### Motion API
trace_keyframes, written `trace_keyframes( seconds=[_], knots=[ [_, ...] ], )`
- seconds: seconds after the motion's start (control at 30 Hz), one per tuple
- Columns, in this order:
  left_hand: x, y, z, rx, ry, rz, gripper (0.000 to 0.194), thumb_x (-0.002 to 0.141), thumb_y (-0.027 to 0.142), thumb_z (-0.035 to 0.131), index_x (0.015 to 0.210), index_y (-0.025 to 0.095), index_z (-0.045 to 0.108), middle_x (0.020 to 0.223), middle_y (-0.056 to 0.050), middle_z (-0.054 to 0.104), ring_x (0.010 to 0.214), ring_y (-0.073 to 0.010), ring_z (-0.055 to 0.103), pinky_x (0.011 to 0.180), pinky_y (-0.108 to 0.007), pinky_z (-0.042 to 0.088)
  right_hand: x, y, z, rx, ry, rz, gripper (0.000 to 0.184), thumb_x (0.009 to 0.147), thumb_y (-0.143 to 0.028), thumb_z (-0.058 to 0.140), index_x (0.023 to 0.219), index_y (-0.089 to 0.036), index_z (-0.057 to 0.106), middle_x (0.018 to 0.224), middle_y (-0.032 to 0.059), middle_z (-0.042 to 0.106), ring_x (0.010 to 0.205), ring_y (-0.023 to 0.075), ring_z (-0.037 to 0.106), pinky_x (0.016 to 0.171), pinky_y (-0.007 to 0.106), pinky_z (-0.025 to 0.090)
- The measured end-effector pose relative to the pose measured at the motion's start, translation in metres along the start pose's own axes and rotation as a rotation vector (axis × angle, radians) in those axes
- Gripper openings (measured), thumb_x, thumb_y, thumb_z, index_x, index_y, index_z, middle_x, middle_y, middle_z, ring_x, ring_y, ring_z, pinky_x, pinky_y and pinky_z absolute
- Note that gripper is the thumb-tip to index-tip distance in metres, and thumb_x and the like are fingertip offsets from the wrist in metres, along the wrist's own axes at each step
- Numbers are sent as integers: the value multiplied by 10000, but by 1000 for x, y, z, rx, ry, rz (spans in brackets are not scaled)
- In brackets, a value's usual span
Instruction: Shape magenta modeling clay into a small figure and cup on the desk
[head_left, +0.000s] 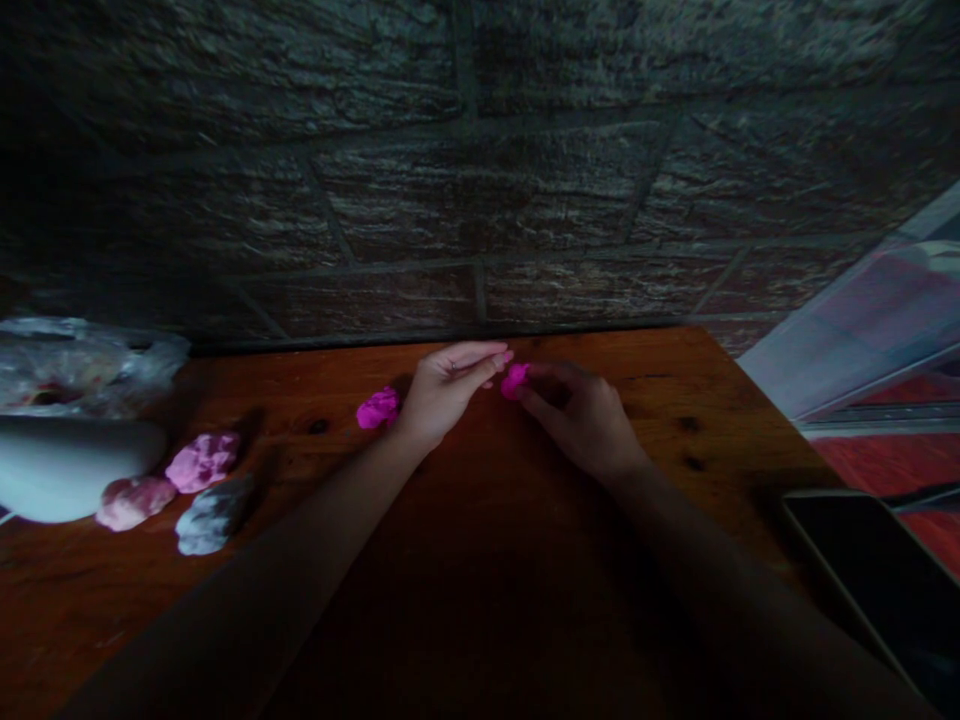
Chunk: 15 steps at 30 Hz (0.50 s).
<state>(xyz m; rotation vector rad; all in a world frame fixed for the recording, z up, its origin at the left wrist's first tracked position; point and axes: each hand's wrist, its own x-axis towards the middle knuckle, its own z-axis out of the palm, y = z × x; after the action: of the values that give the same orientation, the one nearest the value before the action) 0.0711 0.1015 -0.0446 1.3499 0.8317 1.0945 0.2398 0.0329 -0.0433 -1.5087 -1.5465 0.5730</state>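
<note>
A lump of magenta modelling clay is pinched between the thumb and fingers of my right hand, just above the wooden table near the wall. Beside it, my left hand has its thumb and fingertips pressed together, with a tiny bit of pink showing at the tips. The two hands are close but a small gap separates them. Another magenta clay lump lies on the table by my left wrist.
At left, a light pink lump, a peach-pink lump and a grey-white lump sit near a white rounded object and clear plastic wrap. A phone lies right. A brick wall stands behind the table.
</note>
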Motion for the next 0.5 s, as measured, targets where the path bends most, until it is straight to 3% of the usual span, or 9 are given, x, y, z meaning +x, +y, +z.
trace_keyframes(
  seconds=[0.3, 0.5],
  knots=[
    [0, 0, 0, 1, 36, 8, 295, 695, 327, 887, 937, 185, 797, 954, -70, 815, 901, -209, 743, 796, -329, 563, 2, -4, 1, 10, 2, 23, 172, 884, -306, 729, 1039, -246, 776, 1022, 54, 808, 868, 224, 749, 818, 357, 553],
    [2, -2, -3, -37, 17, 0, 373, 657, 290, 904, 988, 175, 776, 983, -81, 813, 976, -238, 756, 974, -425, 555, 3, -3, 2, -28, 28, 31, 136, 857, -287, 759, 990, -270, 783, 977, 34, 811, 844, 225, 751, 798, 355, 559]
  ],
)
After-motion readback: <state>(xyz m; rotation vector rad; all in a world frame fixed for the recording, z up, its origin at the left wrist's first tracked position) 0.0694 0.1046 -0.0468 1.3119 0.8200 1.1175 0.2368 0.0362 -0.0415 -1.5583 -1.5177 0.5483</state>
